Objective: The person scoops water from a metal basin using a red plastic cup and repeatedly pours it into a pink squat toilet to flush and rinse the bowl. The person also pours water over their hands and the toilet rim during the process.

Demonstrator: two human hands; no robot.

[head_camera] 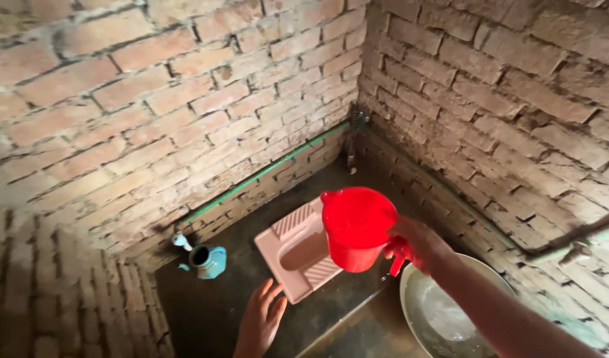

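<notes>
My right hand grips the handle of a red plastic mug, held upright in the air above the near end of a pink squat toilet pan set in the dark wet floor. My left hand hangs open and empty at the bottom of the view, fingers spread, just left of the pan's near corner. A round metal basin with water in it sits on the floor under my right forearm.
Bare brick walls close in on the left, back and right. A green pipe runs along the left wall to a tap in the corner. A light blue spouted water pot stands by the left wall. Another pipe crosses the right wall.
</notes>
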